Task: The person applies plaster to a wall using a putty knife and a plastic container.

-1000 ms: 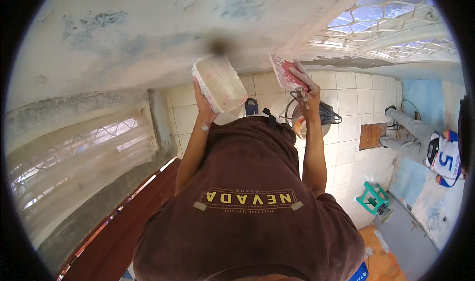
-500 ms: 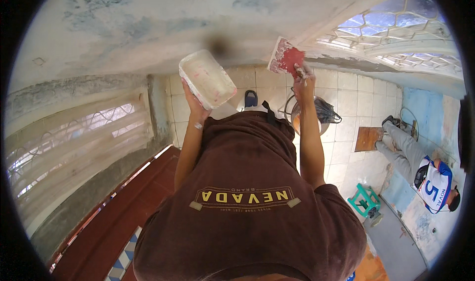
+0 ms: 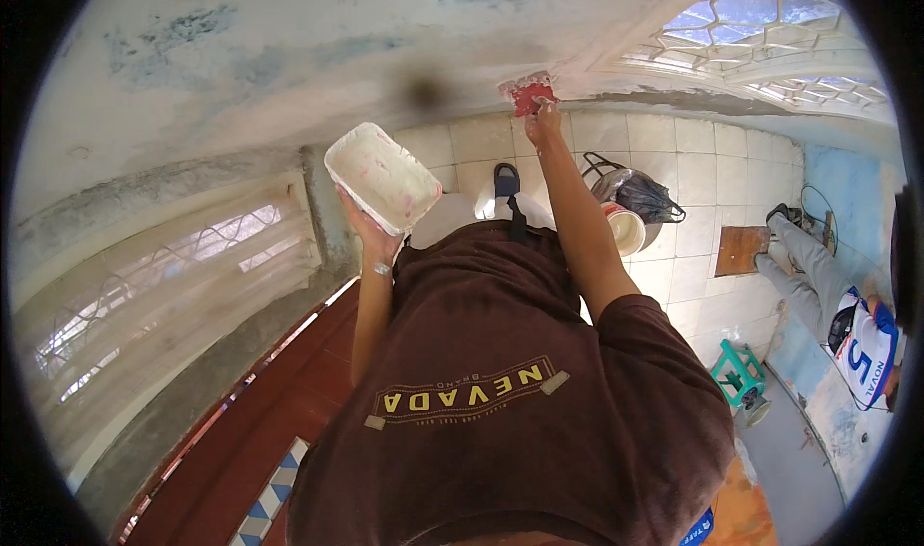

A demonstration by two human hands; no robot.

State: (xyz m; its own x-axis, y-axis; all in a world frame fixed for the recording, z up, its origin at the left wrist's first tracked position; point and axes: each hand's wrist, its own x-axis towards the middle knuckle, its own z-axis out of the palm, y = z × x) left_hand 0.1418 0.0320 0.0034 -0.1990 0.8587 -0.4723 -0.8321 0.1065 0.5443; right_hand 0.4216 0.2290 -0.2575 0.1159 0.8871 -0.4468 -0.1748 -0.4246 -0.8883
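Observation:
My left hand grips a white rectangular plastic tub from its near side. The tub's inside is smeared with whitish filler and a few pink marks. Stretched out ahead, my right hand is closed on a red putty knife with a broad blade. The knife's far edge is at the wall, and pale filler coats that edge. The wall surface is patchy white with grey-blue stains.
A white bucket and a black plastic bag stand on the tiled floor right of my feet. Farther right are a green stool and a person by the blue wall. Window grilles are at upper right.
My right hand has carried the putty knife forward and left, onto the wall. The tub in my left hand has shifted left and slightly nearer. The view has turned a little.

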